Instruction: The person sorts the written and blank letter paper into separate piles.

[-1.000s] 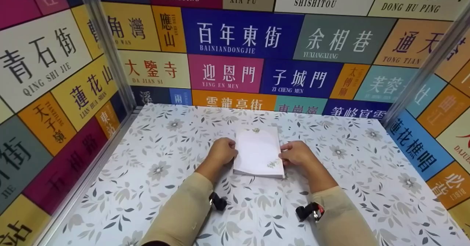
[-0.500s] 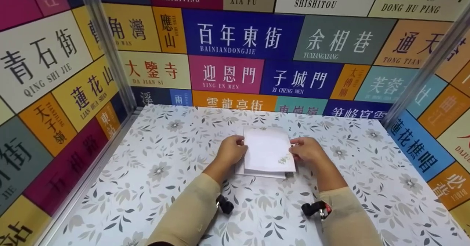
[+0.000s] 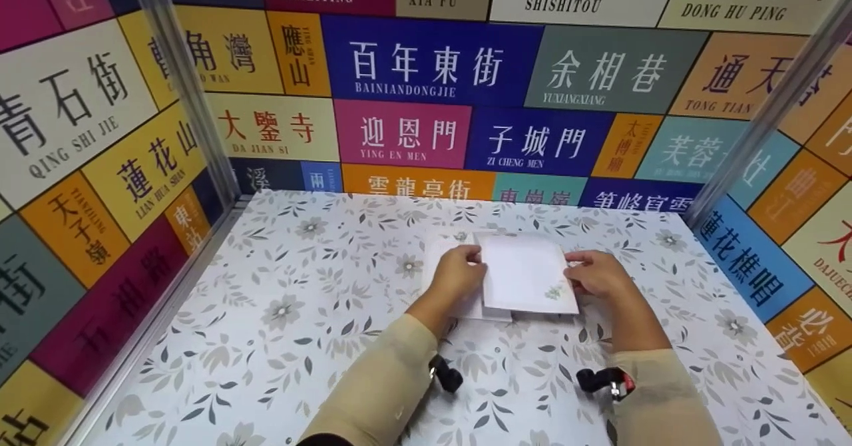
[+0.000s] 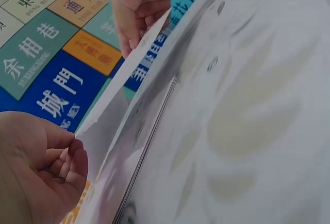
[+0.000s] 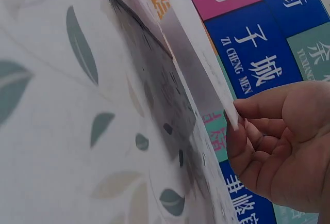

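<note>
A white sheet of paper (image 3: 522, 273) with a small floral print in its lower right corner is raised slightly above the table. My left hand (image 3: 459, 273) pinches its left edge between thumb and fingers. The right edge is pinched by my right hand (image 3: 599, 274), thumb against curled fingers, as the right wrist view also shows. Below and to the left lies a thin stack of similar paper (image 3: 469, 309), partly covered by the sheet and my left hand. Another layer of paper (image 3: 496, 314) shows between the two; whether it is also held I cannot tell.
The table (image 3: 286, 366) wears a white cloth printed with grey leaves and flowers. Panels of coloured signs (image 3: 432, 60) wall in the back and both sides, with metal posts (image 3: 193, 86) at the corners. Small black cameras (image 3: 447, 375) sit on both sleeved wrists.
Both hands have moved right, carrying the sheet up and off the stack. The stack stays on the table and more of its left side shows. The head view has shifted slightly.
</note>
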{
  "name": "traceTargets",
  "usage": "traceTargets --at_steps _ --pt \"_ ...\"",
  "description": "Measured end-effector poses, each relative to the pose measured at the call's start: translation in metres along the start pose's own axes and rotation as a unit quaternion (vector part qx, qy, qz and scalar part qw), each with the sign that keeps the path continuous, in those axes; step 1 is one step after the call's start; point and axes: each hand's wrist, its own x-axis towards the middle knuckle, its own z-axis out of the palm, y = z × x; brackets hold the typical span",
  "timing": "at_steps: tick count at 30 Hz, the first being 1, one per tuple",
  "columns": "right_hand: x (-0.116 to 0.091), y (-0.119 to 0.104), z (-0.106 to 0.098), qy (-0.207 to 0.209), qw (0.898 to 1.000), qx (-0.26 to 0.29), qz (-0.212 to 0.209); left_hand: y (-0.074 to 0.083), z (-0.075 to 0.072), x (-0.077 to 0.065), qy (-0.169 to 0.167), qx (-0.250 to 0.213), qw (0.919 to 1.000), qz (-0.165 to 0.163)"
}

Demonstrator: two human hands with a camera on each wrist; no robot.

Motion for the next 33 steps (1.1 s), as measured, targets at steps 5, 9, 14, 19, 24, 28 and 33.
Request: traceTargets --at_steps 5,9,14,19,24,28,33 --pt "-0.005 0.015 -0.018 -0.004 1.000 0.011 0.017 0.011 0.022 -0.002 -0.012 -0.032 0.9990 -0.029" --pt "-0.008 0.025 -0.030 0.003 1.000 0.019 0.024 0.018 0.036 -0.003 -0.024 -0.035 0.9983 -0.040" --pt "-0.010 0.038 -0.043 0.015 0.998 0.048 0.043 0.025 0.051 -0.003 -0.036 -0.034 0.9981 -0.037" --pt "-0.011 0.045 -0.051 0.018 0.998 0.033 0.051 0.028 0.062 -0.003 -0.046 -0.041 0.9977 -0.030" --pt "-0.009 0.052 -0.059 0.016 0.997 0.002 0.070 0.028 0.068 -0.004 -0.068 -0.054 0.9959 -0.024" --pt "-0.008 0.057 -0.061 0.009 0.997 -0.006 0.073 0.027 0.069 -0.006 -0.073 -0.054 0.9956 -0.023" --pt "-0.006 0.061 -0.058 0.008 0.996 0.019 0.087 0.027 0.068 -0.009 -0.074 -0.023 0.9966 -0.027"
